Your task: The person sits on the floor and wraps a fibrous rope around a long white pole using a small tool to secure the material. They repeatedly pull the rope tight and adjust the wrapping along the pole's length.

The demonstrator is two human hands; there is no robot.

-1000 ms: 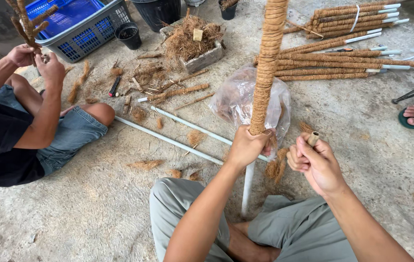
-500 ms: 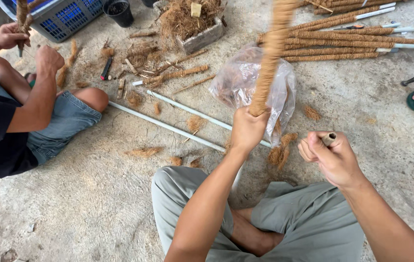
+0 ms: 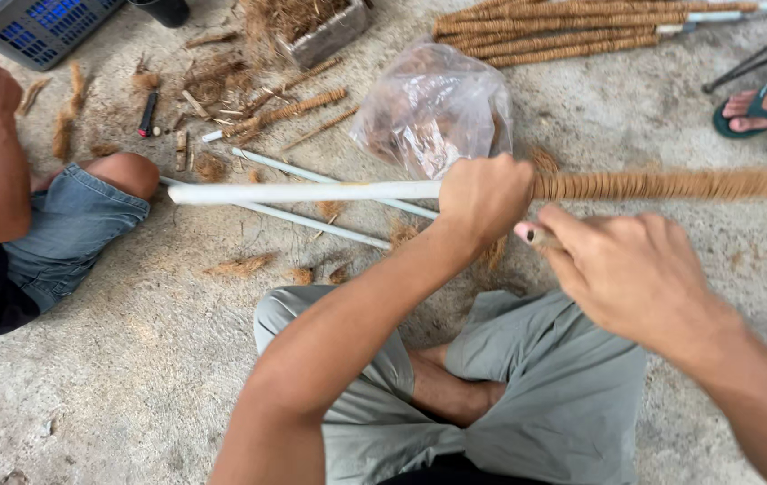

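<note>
The left hand [image 3: 484, 193] grips the coir-wrapped pole [image 3: 671, 185], lying level; the right hand [image 3: 635, 269], toward four o'clock, pinches a small spool [image 3: 538, 236]. Slack there could loosen the wrap.

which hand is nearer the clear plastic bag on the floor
Left. The left hand grips the coir-wrapped pole right at the lower edge of the clear plastic bag in the picture. The right hand sits lower and further right, apart from the bag.
</note>
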